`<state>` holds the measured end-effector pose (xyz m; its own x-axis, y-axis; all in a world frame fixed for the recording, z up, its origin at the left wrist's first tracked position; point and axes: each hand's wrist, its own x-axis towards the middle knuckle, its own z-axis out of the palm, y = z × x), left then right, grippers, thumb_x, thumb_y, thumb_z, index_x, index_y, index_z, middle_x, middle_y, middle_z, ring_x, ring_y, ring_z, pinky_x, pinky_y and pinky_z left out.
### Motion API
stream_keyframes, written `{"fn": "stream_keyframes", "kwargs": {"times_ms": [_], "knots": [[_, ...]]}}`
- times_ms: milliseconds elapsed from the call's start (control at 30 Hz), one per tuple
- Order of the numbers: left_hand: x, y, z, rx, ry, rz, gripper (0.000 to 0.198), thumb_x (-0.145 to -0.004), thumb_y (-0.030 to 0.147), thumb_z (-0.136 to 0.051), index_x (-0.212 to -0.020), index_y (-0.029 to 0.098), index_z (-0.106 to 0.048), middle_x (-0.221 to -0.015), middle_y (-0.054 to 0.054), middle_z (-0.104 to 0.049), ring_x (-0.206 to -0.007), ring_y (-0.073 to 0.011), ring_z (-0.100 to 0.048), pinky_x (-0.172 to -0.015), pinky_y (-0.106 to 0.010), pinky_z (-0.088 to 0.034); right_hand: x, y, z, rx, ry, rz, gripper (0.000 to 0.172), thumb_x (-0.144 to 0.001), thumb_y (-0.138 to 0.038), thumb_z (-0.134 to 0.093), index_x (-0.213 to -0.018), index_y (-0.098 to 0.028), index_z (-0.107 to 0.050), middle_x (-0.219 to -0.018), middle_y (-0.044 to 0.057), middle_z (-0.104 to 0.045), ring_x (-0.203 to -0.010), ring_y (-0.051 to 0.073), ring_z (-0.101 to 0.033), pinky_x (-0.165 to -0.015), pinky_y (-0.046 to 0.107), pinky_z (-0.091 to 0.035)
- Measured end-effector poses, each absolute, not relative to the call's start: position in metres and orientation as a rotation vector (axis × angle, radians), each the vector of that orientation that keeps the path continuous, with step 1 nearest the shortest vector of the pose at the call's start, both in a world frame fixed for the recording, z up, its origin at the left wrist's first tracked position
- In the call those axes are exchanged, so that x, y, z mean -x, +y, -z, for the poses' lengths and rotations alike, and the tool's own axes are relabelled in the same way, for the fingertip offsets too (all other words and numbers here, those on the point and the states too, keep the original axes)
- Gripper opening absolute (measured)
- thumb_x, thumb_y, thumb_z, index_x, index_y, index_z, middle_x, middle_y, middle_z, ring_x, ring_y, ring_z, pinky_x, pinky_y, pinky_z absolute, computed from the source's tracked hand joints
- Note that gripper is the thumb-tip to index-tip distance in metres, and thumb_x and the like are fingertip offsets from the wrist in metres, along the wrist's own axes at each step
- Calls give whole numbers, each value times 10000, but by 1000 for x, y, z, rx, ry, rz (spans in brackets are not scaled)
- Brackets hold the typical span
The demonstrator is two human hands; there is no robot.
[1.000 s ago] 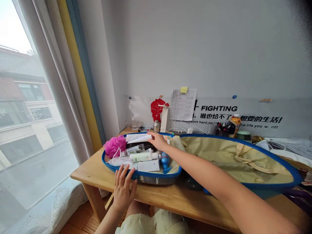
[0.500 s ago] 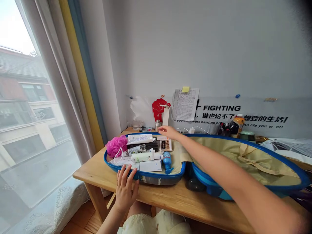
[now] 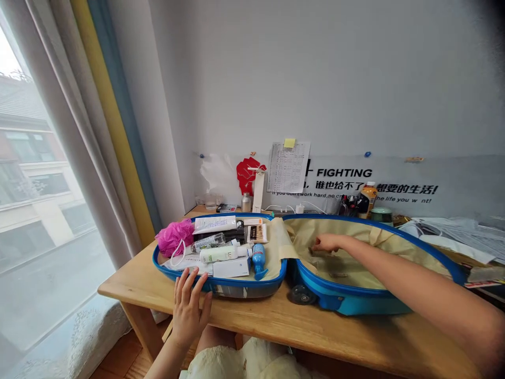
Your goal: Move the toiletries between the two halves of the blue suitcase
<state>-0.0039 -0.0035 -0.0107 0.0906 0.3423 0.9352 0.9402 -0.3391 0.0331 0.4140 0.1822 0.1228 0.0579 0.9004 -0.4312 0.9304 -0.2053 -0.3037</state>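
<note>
A blue-rimmed suitcase (image 3: 182,275) lies open on the table. Its left half holds a pink bath puff (image 3: 174,236), a white tube (image 3: 214,225), a clear bottle (image 3: 208,242), a pale green bottle (image 3: 218,253), a blue pump bottle (image 3: 259,259), a white box (image 3: 231,268) and a pack of cotton swabs (image 3: 256,233). My left hand (image 3: 191,305) rests with fingers spread on the front rim of that half. Inside the beige-lined right half, my right hand (image 3: 328,243) is closed in a pinch near the lining; what its fingers hold is too small to make out.
The wooden table (image 3: 252,319) runs along the wall. At its back stand a small bottle (image 3: 245,202), an orange-labelled bottle (image 3: 367,199) and several pens (image 3: 352,204). Papers and plastic (image 3: 445,234) lie at the right. A curtain (image 3: 71,121) hangs by the window.
My right hand has come down from above the back of the left half into the right half and closed. The view has shifted slightly right. My left hand stays on the rim.
</note>
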Motion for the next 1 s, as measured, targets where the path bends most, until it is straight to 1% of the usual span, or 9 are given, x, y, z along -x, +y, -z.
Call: {"fn": "stream_keyframes", "kwargs": {"times_ms": [100,233,467,633,833,1000], "knots": [[5,-3,12,1767,-1268,1239,626,-930,160,-530,-1517,261,-339,-1498,-125,-451,-1500,-287,-263,-1228,-526,-236,-416,189,-113,-2246,1983,820,378,-932,-415,-587,-1236,-189,-597,-1260,84,-607,-1080,201,-613,-920,420,-542],[5,-4,13,1766,-1275,1240,640,-929,166,-533,-1525,271,-325,-1504,-122,-447,-1499,-296,-265,-1225,-542,-240,-428,195,-112,-2236,1998,797,381,-933,-411,-587,-1244,-193,-590,-1263,89,-606,-1079,195,-613,-918,420,-543],[5,-4,13,1767,-1290,1258,608,-927,169,-532,-1501,273,-361,-1491,-118,-459,-1492,-302,-279,-1218,-548,-257,-442,192,-104,-2256,1968,750,347,-942,-409,-573,-1223,-209,-605,-1274,91,-604,-1082,187,-609,-928,404,-538],[6,-3,14,1775,-1269,1244,620,-926,165,-538,-1510,259,-350,-1494,-125,-450,-1499,-291,-263,-1228,-529,-239,-434,194,-103,-2297,1959,753,372,-939,-411,-578,-1240,-194,-592,-1266,90,-606,-1076,192,-614,-921,419,-542],[5,-4,13,1766,-1289,1245,641,-928,175,-536,-1524,286,-327,-1500,-115,-452,-1487,-312,-291,-1211,-554,-269,-413,196,-93,-2303,2062,760,397,-929,-420,-591,-1243,-177,-590,-1258,90,-607,-1082,206,-614,-920,425,-542],[4,-4,11,1773,-1266,1246,637,-927,165,-538,-1520,273,-332,-1499,-121,-446,-1496,-298,-271,-1225,-540,-244,-416,200,-98,-2352,2139,708,387,-930,-416,-591,-1236,-180,-595,-1261,91,-607,-1082,203,-613,-920,419,-542]]}}
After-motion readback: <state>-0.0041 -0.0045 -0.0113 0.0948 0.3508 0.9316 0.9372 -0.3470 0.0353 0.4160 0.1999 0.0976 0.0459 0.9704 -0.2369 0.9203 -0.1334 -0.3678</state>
